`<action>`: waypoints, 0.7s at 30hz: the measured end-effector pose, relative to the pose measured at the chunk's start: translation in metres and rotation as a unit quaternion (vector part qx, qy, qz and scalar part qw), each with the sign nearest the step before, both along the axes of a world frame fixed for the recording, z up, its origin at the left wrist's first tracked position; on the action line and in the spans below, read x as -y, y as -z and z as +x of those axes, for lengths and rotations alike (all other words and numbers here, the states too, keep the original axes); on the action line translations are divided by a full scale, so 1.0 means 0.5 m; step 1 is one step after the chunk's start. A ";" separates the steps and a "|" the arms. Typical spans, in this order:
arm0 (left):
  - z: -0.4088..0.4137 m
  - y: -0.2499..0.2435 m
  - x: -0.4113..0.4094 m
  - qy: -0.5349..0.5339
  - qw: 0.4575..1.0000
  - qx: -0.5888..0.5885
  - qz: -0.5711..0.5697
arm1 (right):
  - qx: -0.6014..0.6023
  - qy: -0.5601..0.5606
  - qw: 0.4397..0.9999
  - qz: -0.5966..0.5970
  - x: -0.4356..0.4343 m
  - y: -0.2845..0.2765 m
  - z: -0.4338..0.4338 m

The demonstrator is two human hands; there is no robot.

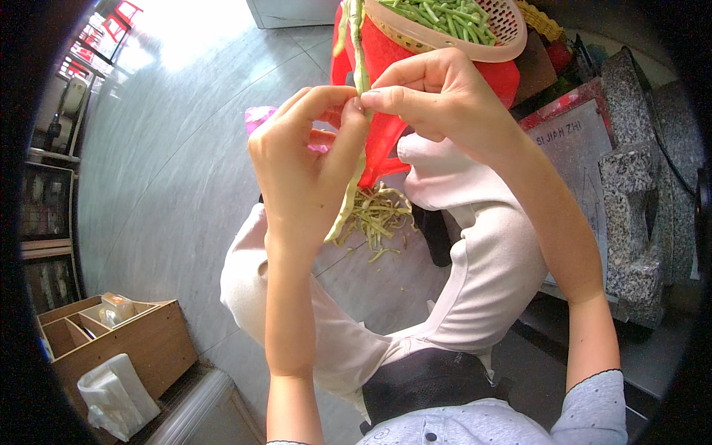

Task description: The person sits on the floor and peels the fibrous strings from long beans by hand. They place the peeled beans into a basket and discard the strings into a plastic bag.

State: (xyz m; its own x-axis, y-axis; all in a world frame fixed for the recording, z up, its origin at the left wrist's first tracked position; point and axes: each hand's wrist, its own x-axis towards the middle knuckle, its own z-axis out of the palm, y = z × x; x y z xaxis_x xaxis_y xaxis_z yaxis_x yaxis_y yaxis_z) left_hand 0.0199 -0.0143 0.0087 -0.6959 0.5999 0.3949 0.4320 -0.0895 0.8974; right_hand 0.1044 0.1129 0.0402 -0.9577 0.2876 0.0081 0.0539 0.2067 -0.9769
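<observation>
A long pale-green bean pod hangs lengthwise between my hands, several thin strands together at its upper end. My left hand pinches it between thumb and forefinger. From the other side, my right hand grips the same spot with thumb and fingertips, almost touching the left thumb. The lower part of the pod trails down past my left palm. Beyond my hands, a pink plastic colander holds many short green bean pieces. On the floor between my feet lies a heap of yellowish bean scraps.
Red plastic is under the colander, and a red sheet or bag hangs towards the scraps. Granite slabs and a printed board stand at right. A wooden compartment box sits lower left, near a white plastic packet.
</observation>
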 end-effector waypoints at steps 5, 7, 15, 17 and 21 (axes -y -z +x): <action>0.005 -0.006 0.000 -0.008 0.999 -0.043 -0.029 | -0.005 -0.002 1.000 -0.013 -0.005 0.007 0.000; 0.003 -0.006 0.000 -0.002 0.999 -0.039 -0.022 | -0.013 0.002 1.000 -0.010 -0.004 0.008 0.000; -0.005 -0.014 0.007 0.039 0.997 0.049 -0.045 | -0.127 0.062 0.974 0.178 -0.012 0.022 -0.004; -0.018 -0.005 0.013 0.048 0.998 0.014 -0.042 | -0.142 0.079 0.953 0.256 -0.010 -0.001 0.009; -0.035 -0.015 0.035 0.090 0.987 -0.063 -0.116 | -0.190 0.022 0.908 0.374 -0.010 0.017 0.006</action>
State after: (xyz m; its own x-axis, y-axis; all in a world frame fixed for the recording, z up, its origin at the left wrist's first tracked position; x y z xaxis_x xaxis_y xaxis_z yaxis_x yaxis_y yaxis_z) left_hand 0.0022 -0.0318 0.0162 -0.5241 0.7935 0.3093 0.5379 0.0268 0.8426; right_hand 0.1073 0.1179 0.0316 -0.8322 0.1040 0.5446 -0.2334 0.8253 -0.5143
